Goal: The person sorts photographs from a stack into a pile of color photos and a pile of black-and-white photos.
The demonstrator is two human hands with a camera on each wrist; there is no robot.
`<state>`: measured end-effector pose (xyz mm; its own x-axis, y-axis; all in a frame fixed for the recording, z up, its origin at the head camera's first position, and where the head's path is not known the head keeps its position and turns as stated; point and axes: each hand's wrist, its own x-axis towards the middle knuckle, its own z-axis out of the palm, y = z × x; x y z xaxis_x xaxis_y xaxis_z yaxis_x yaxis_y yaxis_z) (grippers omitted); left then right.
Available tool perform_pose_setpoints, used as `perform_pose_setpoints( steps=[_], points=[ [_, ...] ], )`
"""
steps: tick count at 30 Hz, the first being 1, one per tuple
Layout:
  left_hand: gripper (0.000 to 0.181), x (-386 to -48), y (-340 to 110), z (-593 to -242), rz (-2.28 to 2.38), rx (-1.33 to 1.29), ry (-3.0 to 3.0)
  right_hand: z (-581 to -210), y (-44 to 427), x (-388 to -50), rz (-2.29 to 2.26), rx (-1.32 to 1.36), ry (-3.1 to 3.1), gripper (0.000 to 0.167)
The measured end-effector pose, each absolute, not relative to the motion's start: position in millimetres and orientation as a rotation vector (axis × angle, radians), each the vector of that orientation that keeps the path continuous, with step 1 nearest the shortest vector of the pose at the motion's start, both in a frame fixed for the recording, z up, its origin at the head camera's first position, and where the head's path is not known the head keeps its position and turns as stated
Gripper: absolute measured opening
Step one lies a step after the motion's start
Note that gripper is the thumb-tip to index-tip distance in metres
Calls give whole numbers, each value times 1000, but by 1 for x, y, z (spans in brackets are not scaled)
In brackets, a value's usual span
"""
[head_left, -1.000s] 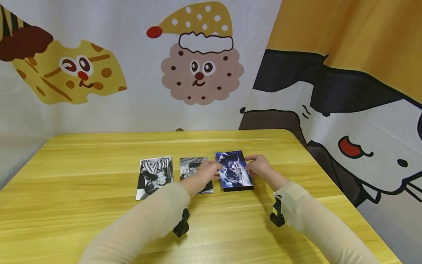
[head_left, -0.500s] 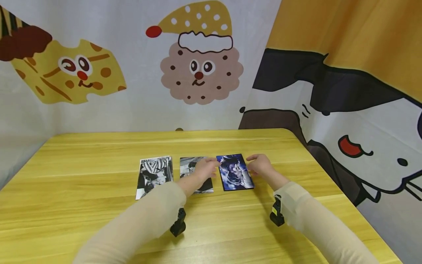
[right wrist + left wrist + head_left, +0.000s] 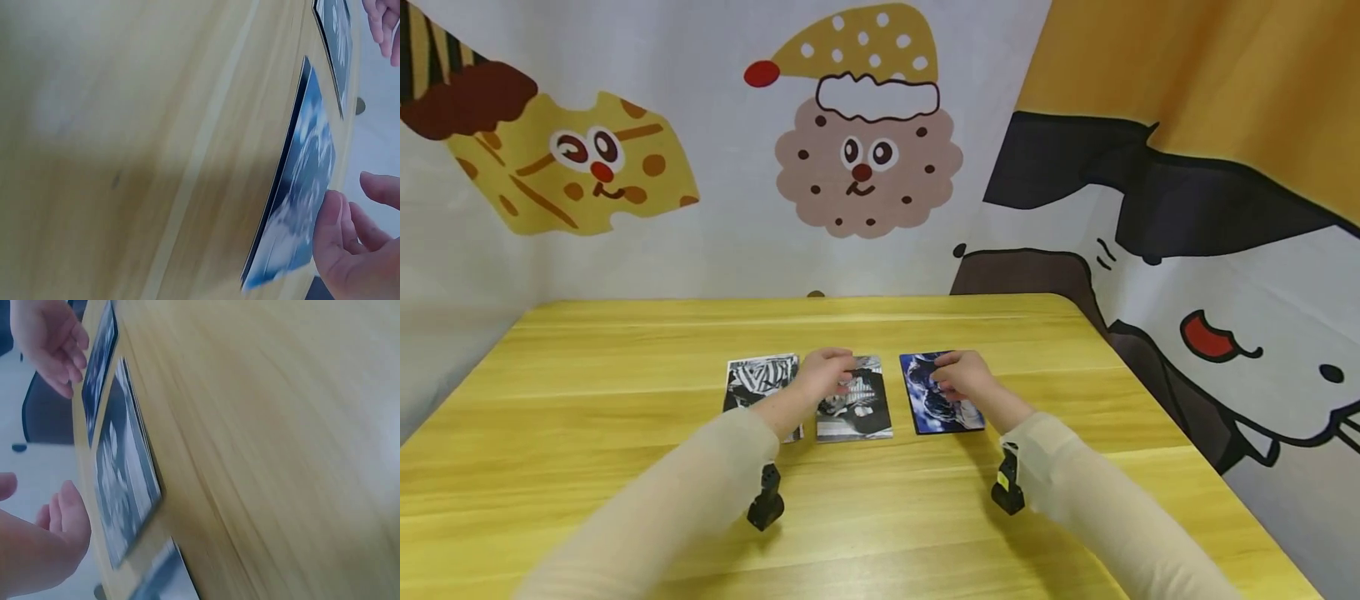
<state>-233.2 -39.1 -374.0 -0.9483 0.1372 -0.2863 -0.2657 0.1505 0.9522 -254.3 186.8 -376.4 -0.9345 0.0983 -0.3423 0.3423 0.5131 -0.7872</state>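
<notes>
The left hand (image 3: 822, 375) holds nothing, its thumb held away from loosely bent fingers. Below it and to its right lies a pile of grey photos (image 3: 855, 417); to its left, partly behind the forearm, are the striped photos (image 3: 756, 375) (also black and white). The right hand (image 3: 967, 375), likewise holding nothing with thumb and fingers apart, is over the blue photos (image 3: 942, 417); whether a fingertip touches them I cannot tell. Under both hands is the wooden table (image 3: 880, 517), and beyond them hangs a cartoon curtain (image 3: 715, 267).
</notes>
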Motion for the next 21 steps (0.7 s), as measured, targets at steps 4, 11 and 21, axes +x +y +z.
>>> perform_pose_setpoints(
  steps=[4,11,21],
  points=[
    [45,-233,-58,-379,1835,-158,2156,-378,175,-255,-1426,352,2463,37],
    [46,-231,-80,-385,1719,-231,2226,-381,155,-254,-1395,313,2451,39],
    [45,-227,-86,-383,1687,-305,2173,-383,137,-252,-1408,240,2366,37]
  ],
)
